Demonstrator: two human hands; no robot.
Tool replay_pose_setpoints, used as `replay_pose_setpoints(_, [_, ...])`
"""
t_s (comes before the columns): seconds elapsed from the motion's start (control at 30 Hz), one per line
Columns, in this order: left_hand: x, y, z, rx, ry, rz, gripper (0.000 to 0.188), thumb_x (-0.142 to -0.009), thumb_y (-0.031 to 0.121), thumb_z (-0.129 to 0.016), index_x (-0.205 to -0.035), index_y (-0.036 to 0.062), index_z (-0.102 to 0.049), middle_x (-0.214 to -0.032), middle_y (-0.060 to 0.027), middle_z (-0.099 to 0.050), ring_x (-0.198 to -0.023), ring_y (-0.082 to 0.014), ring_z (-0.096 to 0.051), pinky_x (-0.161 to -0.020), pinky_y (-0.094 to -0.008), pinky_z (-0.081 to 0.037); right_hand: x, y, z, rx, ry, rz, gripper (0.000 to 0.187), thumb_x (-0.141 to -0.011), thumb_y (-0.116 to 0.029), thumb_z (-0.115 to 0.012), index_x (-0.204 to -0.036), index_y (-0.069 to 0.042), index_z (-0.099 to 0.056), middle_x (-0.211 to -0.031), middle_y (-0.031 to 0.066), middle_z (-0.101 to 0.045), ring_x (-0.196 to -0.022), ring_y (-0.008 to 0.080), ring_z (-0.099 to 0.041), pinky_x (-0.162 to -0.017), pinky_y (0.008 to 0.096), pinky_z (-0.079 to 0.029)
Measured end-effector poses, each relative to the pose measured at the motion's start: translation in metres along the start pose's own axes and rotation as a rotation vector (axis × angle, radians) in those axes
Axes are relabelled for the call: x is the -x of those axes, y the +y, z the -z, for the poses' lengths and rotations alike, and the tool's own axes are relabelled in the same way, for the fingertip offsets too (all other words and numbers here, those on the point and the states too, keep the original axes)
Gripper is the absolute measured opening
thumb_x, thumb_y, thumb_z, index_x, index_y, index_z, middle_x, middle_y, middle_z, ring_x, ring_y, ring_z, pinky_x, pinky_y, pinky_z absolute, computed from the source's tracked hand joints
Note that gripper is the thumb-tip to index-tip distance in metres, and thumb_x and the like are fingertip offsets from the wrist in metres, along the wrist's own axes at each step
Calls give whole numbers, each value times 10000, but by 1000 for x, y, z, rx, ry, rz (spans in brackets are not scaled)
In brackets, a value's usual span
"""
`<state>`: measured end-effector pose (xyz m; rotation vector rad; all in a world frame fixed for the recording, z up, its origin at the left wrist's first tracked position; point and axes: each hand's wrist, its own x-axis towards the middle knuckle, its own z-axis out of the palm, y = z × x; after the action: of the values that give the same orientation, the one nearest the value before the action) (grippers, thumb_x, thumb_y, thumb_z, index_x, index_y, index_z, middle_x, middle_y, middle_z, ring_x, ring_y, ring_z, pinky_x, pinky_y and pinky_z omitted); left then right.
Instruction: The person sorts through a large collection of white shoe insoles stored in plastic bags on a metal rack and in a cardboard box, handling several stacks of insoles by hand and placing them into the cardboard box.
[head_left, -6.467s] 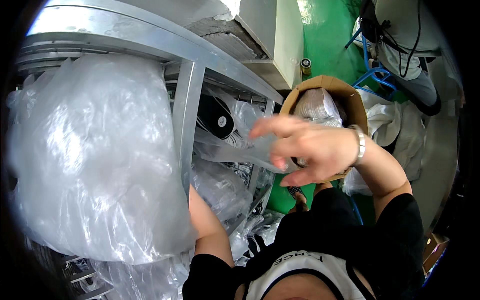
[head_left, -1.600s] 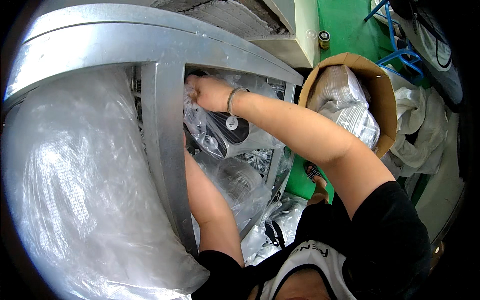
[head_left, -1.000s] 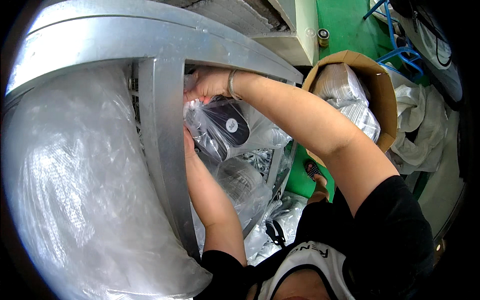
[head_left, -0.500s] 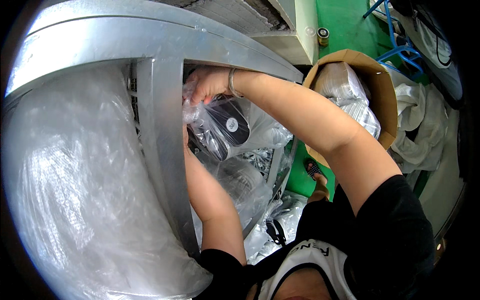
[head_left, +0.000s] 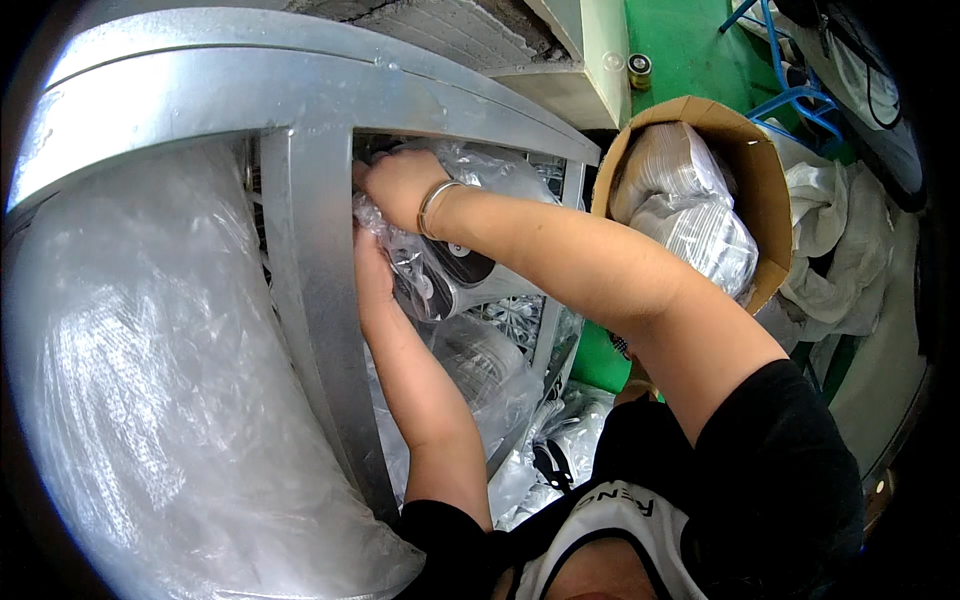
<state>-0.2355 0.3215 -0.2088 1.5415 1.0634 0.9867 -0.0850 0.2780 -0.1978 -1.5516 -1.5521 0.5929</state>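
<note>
Inside an opening of the grey metal frame [head_left: 310, 270], both my hands are at the bunched neck of a clear plastic bag [head_left: 405, 265]. My right hand [head_left: 402, 188], with a bangle at the wrist, is closed on the gathered plastic from above. Just below it, my left hand [head_left: 372, 265] grips the same plastic; its fingers are partly hidden by the bag and the frame. Through the film show black rounded pieces [head_left: 468, 264] with round pale stickers. My right wrist covers part of them.
A large plastic-wrapped bundle [head_left: 140, 380] fills the left. More clear bags [head_left: 490, 370] lie below my hands. An open cardboard box [head_left: 768, 200] holds wrapped stacks [head_left: 690, 215] at the right. Behind it are a blue metal stand [head_left: 800, 97], white cloth [head_left: 840, 250] and a small jar [head_left: 639, 68].
My right hand has turned over at the bag's neck, and its forearm has dropped lower across the bag. My left hand has come further into sight from behind the frame.
</note>
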Motion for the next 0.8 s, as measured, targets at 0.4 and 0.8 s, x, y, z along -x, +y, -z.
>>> replay_pose_setpoints(0.4, [-28, -16, 39, -17, -165, 161, 237, -749, 34, -527, -986, 30, -512, -991, -66, -537, -878, -147, -514, -753, -259, -422, 11, 3, 4, -233, -21, 119, 285, -607, -162, -564, -883, -98, -537, -835, 107, -575, -788, 277, -555, -645, 397, -440])
replay_pose_setpoints(0.8, [2, 20, 6, -100, -279, 133, 277, -751, -6, -488, -1027, 13, -479, -1009, -70, -518, -923, -148, -483, -816, -255, -360, -1, 12, 13, -447, -22, -49, 335, -641, -221, -598, -883, 0, -531, -814, 193, -557, -795, 325, -533, -689, 359, -410])
